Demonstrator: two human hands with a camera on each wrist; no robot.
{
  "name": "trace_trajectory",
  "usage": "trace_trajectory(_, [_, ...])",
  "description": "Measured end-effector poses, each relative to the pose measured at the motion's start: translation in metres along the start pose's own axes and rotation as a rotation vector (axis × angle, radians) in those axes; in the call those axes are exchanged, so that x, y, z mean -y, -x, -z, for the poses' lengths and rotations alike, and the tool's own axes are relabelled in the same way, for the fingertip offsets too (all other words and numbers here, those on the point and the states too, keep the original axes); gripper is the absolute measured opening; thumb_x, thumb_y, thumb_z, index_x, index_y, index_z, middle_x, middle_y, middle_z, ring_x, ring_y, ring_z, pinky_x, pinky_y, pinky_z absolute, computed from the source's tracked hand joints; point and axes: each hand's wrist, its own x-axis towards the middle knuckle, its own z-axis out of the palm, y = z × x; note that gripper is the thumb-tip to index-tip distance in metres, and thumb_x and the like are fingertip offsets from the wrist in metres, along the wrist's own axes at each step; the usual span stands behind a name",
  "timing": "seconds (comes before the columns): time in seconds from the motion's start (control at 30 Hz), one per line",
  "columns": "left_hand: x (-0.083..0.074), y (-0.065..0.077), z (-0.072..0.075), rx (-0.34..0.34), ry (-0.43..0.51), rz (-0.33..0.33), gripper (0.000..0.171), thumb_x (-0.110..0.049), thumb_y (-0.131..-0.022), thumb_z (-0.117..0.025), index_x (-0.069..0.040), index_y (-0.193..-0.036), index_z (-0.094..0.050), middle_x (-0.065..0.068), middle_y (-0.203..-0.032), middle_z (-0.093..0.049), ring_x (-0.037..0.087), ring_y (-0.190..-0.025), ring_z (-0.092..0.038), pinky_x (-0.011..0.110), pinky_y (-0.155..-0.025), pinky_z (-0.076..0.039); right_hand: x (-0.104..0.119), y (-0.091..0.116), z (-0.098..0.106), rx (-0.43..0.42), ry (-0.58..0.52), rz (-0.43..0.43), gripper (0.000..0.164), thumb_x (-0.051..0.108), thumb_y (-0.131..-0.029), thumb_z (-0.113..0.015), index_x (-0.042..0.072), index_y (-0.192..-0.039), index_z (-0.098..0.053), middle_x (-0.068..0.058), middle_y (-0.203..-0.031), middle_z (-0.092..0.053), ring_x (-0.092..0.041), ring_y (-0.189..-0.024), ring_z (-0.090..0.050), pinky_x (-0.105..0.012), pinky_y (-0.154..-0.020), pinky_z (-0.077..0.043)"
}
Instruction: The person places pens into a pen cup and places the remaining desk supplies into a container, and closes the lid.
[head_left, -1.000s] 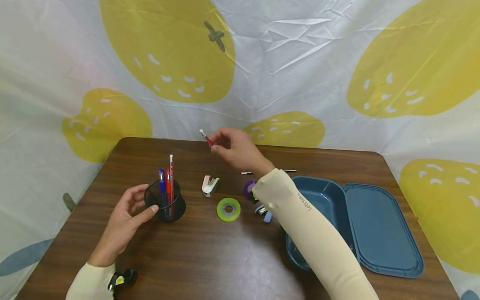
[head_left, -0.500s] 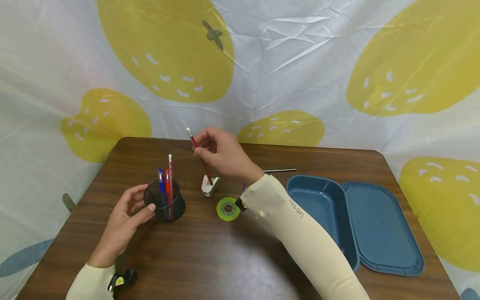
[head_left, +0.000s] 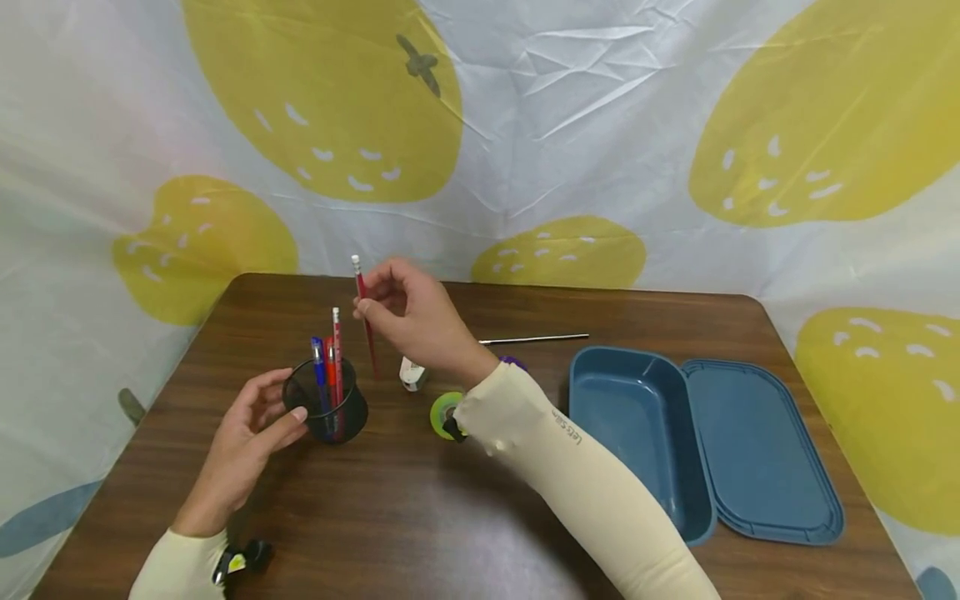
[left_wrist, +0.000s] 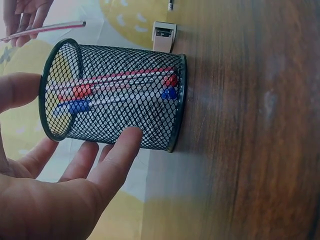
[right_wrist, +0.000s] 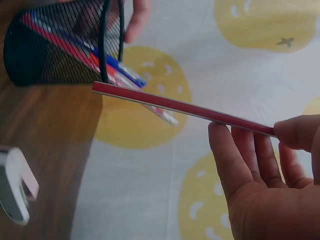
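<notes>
My left hand cups a black mesh pen cup, thumb near the rim and fingers around the side. Upright on the table, the cup contains a blue pen, a red pen and a pink pencil with a white eraser. Between thumb and fingers, my right hand pinches a red pencil, eraser end up. That pencil hangs just right of the cup; its lower end overlaps the cup's rim in the right wrist view.
A white stapler and a green tape roll lie right of the cup. Partly behind my right arm are a purple item and a thin silver rod. A blue box and its lid occupy the right side.
My right hand has moved left toward the pen cup with the red pencil, which has turned more upright. The left hand stays at the cup.
</notes>
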Motion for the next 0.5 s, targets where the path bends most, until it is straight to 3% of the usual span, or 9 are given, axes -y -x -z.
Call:
trace_trajectory(0.23, [0.000, -0.001, 0.001, 0.000, 0.014, 0.000, 0.057, -0.009, -0.104, -0.068, -0.007, -0.154, -0.042, 0.004, -0.128, -0.059, 0.011, -0.112, -0.064, 0.025, -0.086, -0.064, -0.007, 0.004, -0.020, 0.000, 0.006, -0.042, 0.016, 0.005, -0.101, -0.067, 0.001, -0.115, -0.059, -0.019, -0.106, -0.074, -0.031, -0.094, -0.075, -0.019, -0.079, -0.057])
trace_trajectory(0.5, [0.002, -0.001, 0.000, 0.015, 0.049, 0.001, 0.056, -0.007, -0.103, -0.068, -0.007, -0.153, -0.042, 0.004, -0.127, -0.059, 0.010, -0.112, -0.066, 0.026, -0.086, -0.064, -0.005, 0.006, -0.023, -0.012, -0.032, -0.043, 0.015, 0.005, -0.101, -0.067, 0.001, -0.113, -0.059, -0.018, -0.104, -0.074, -0.027, -0.090, -0.076, -0.022, -0.075, -0.061])
